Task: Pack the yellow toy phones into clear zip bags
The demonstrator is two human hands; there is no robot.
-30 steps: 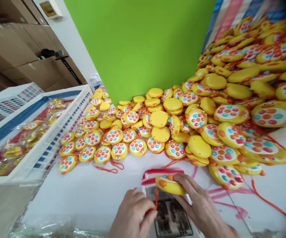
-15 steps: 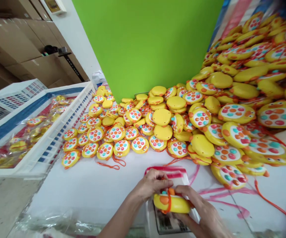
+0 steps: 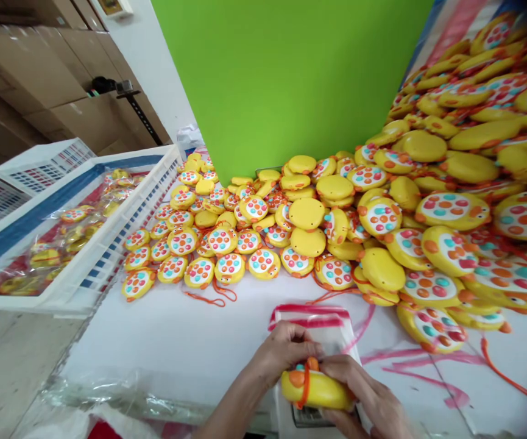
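Observation:
A yellow duck-shaped toy [image 3: 318,391], with an orange cord [image 3: 306,387] wound round its body, is in front of me. My right hand [image 3: 366,390] grips its right end, fingers over the top and thumb below. At the toy's far upper side, my left hand [image 3: 290,350] is closed in a pinch at the cord; the fingertips partly hide what they hold. Beneath both hands lies a white tray [image 3: 318,317] with a red-marked rim, its lower part covered by the toy and hands.
Many similar toys [image 3: 306,213] with coloured dots are heaped along the table [image 3: 162,341] and up the right side. A green panel [image 3: 290,79] stands behind them. To the left, a white basket [image 3: 84,280] holds bagged toys. Cardboard boxes [image 3: 21,67] are stacked beyond.
The view has shifted slightly, so the scene sits further right. The toy tilts a little differently in my right hand, and my left fingers remain pinched near its top.

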